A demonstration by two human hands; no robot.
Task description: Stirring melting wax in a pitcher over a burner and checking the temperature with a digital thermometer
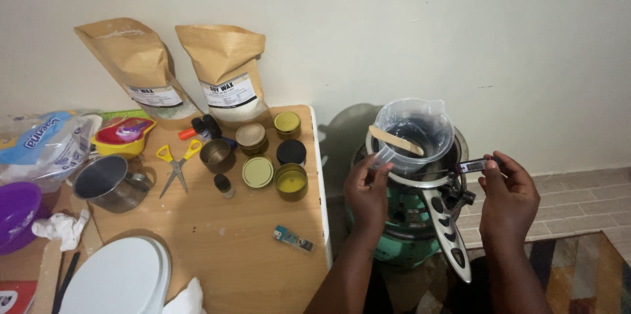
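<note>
Wooden bench (217, 248) beside gas stove (411, 235): left hand (368, 192) grips clear jug (413, 131) seated in pot, right hand (506, 196) pinches thermometer (474, 165) over rim; tilted jug risks spilling hot contents.

This looks like a room in a home, turned into a small craft corner. A low wooden worktop (217, 242) stands against a bare cream wall (394, 18), crowded with two brown paper pouches (223, 64), small round tins (291, 179), yellow-handled scissors (176, 163) and a steel mug (108, 184). Beside it, on a tiled floor (578, 202) with a patterned rug (585, 274), sits a green gas cylinder stove (407, 235) carrying a pot (453, 156), not a fitted cooker.
</note>
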